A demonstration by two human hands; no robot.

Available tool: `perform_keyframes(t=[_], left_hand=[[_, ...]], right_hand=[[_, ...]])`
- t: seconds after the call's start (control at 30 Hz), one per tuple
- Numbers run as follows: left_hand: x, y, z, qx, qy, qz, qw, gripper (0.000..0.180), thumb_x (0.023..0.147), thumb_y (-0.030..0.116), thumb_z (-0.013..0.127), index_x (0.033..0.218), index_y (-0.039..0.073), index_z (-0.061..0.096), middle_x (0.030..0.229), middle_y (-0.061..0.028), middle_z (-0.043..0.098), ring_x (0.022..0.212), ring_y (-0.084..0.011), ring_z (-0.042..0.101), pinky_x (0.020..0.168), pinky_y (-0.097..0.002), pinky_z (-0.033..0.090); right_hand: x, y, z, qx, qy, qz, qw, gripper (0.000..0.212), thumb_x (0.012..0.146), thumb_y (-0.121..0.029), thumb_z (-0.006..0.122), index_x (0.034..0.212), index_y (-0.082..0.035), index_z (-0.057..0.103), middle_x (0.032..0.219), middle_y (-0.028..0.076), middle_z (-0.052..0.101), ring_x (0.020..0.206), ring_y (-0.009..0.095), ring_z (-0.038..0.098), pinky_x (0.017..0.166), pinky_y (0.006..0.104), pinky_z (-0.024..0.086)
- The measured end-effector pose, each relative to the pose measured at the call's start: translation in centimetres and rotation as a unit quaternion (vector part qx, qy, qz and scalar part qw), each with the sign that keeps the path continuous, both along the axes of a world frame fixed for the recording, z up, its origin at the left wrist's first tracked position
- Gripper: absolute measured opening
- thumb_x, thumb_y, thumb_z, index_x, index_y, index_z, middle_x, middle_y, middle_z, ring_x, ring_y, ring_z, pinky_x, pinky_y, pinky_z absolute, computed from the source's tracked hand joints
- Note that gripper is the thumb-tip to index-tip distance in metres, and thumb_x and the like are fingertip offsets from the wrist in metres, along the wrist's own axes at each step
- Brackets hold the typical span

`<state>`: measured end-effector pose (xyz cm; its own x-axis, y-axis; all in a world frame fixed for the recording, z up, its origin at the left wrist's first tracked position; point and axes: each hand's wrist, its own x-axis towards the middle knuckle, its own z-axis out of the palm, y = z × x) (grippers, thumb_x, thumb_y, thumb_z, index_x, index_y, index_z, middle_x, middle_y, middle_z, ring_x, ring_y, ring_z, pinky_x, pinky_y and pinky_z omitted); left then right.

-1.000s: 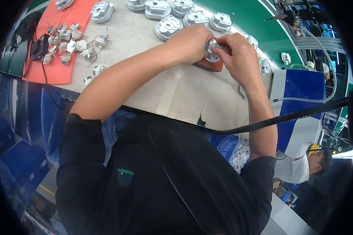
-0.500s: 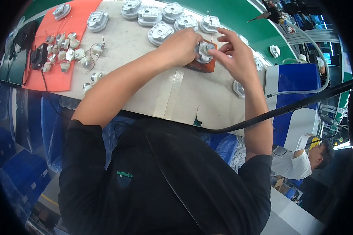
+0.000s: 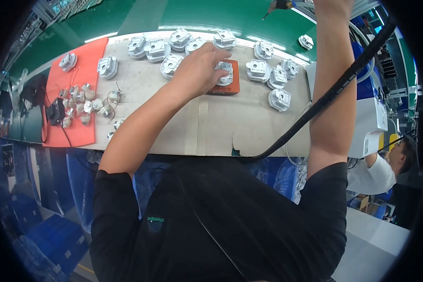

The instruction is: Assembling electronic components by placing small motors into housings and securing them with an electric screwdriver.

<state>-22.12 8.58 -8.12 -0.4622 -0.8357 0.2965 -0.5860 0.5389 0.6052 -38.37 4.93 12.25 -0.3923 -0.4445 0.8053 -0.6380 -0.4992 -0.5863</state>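
Observation:
My left hand [image 3: 199, 70] is closed around a white plastic housing [image 3: 226, 75], its thumb and forefinger at the part's sides. That housing sits on an orange block [image 3: 234, 83] near the middle of the worktable. A round piece shows in the housing's top. My right hand [image 3: 333, 6] is raised far forward at the upper right, where the picture's edge cuts it off and hides its fingers. Left of it hangs a tool with a thin pointed tip [image 3: 269, 10], only partly in view; whether the hand touches it I cannot tell.
More white housings [image 3: 277, 76] stand right of the block, others [image 3: 157, 49] behind my left hand. Small wired motors [image 3: 87, 104] lie on and beside a red foam mat [image 3: 82, 136]. A black cable [image 3: 310, 115] crosses before my right arm. Another person [image 3: 373, 174] is at the right.
My right hand has left the housing and gone up and forward to the upper right. My left hand still holds the housing on the block. The whole view has shifted.

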Motion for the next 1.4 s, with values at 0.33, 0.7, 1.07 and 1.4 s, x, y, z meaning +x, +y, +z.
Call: perform_keyframes(t=[0.33, 0.7, 1.07, 1.4], left_hand=[[-0.8, -0.6, -1.2, 0.021, 0.000, -0.010, 1.000, 0.024, 0.090, 0.017, 0.072, 0.111, 0.006, 0.073, 0.103, -0.0133, 0.067, 0.095, -0.0352, 0.067, 0.081, -0.0451, 0.054], [-0.8, -1.0, -2.1, 0.002, 0.038, -0.018, 0.999, 0.025, 0.089, 0.017, 0.074, 0.114, 0.010, 0.074, 0.091, -0.0104, 0.064, 0.084, -0.0282, 0.066, 0.076, -0.0395, 0.052], [-1.0, -0.7, -2.1, -0.006, 0.044, -0.016, 0.999, 0.024, 0.090, 0.016, 0.074, 0.113, 0.010, 0.074, 0.090, -0.0103, 0.064, 0.082, -0.0282, 0.066, 0.074, -0.0400, 0.052], [-0.7, -0.8, -2.3, 0.017, 0.034, 0.001, 0.999, 0.026, 0.088, 0.023, 0.073, 0.112, 0.012, 0.076, 0.099, -0.0098, 0.069, 0.092, -0.0319, 0.068, 0.077, -0.0442, 0.054]], right_hand=[[-0.9, 0.0, -3.5, 0.009, -0.102, 0.175, 0.979, 0.039, 0.096, -0.042, 0.073, 0.105, -0.006, 0.061, 0.081, -0.004, 0.052, 0.071, 0.005, 0.046, 0.062, 0.0225, 0.037], [-0.9, 1.0, -9.8, -0.070, -0.093, 0.293, 0.949, 0.034, 0.100, -0.027, 0.069, 0.122, -0.004, 0.059, 0.090, -0.002, 0.057, 0.078, 0.007, 0.052, 0.069, 0.0198, 0.042], [-0.8, 1.5, -9.9, -0.038, -0.319, 0.444, 0.836, 0.027, 0.102, -0.024, 0.067, 0.120, -0.005, 0.060, 0.090, -0.003, 0.057, 0.076, 0.006, 0.053, 0.067, 0.0196, 0.042], [2.3, 0.3, -8.4, 0.145, -0.150, 0.002, 0.978, 0.027, 0.100, -0.025, 0.069, 0.117, -0.006, 0.059, 0.088, -0.002, 0.057, 0.076, 0.006, 0.053, 0.067, 0.0208, 0.042]])
